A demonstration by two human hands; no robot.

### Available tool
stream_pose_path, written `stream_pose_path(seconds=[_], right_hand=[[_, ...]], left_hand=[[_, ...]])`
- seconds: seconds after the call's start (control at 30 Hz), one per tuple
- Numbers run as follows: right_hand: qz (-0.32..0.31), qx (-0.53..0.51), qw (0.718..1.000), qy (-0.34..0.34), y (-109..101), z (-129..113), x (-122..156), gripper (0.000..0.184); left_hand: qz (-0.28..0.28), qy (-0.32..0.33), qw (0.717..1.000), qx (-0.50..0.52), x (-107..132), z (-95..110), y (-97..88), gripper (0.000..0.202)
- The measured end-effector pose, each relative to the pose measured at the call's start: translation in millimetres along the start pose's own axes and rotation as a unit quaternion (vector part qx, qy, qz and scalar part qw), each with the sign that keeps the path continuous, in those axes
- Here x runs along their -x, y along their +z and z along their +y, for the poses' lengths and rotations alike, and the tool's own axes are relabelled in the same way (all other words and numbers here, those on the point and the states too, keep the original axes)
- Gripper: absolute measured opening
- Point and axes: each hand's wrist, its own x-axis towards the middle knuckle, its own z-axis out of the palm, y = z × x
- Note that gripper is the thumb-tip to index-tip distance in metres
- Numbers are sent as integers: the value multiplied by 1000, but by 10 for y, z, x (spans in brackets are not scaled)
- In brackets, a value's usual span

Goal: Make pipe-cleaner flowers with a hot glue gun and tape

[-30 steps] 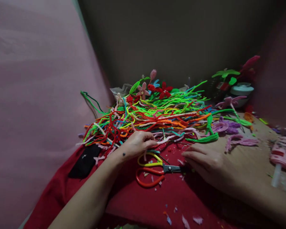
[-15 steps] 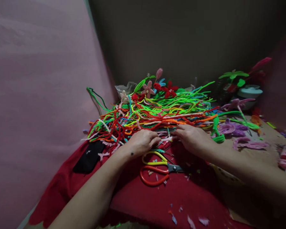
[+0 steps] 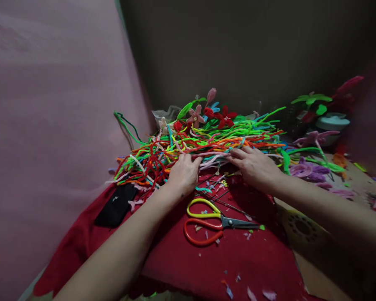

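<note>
A large heap of pipe cleaners [image 3: 232, 131] in green, red, orange, white and pink lies in front of me. My left hand [image 3: 184, 173] is closed at its near edge, fingers curled over pale strands. To the right, my right hand [image 3: 253, 165] grips the same front strands, its fingertips bent around them. Pale pink and bluish pipe cleaners run between the two hands. Below them lie scissors [image 3: 227, 223] with one yellow and one red handle loop, blades pointing right. Thin dark wires [image 3: 228, 203] and fuzzy scraps are scattered just above the scissors.
Pipe-cleaner flowers [image 3: 224, 117] stand behind the heap. A black phone [image 3: 115, 207] rests at left on the red cloth [image 3: 238, 263]. Purple looped pieces [image 3: 310, 169] and a container with a pale lid [image 3: 333, 121] are at right. A pink wall [image 3: 56, 125] rises at left.
Both hands have moved forward, away from me, pushing front strands up against the heap. More of the wires and the scissor blades now show beneath them.
</note>
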Motion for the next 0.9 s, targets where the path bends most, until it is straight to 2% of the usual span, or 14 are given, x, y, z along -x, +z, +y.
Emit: stream_pose_path(seconds=[0.2, 0.37, 0.47, 0.57, 0.77, 0.9], right_hand=[[-13, -52, 999, -9, 111, 151, -147, 35], [-16, -124, 992, 5, 42, 63, -61, 28], [10, -95, 995, 27, -90, -88, 0, 24], [10, -78, 997, -10, -159, -267, -14, 19], [-33, -17, 997, -64, -41, -437, -157, 16], [-19, 14, 995, -94, -8, -417, -160, 14]], left_hand=[[13, -19, 1000, 13, -245, -76, 106, 35], [-9, -16, 1000, 17, -308, -112, 242, 38], [-15, -11, 1000, 23, -285, -124, 266, 40], [-19, -10, 999, 28, -265, -120, 258, 41], [-21, -11, 999, 36, -215, -100, 247, 41], [-30, -13, 998, 44, -188, -98, 244, 43]])
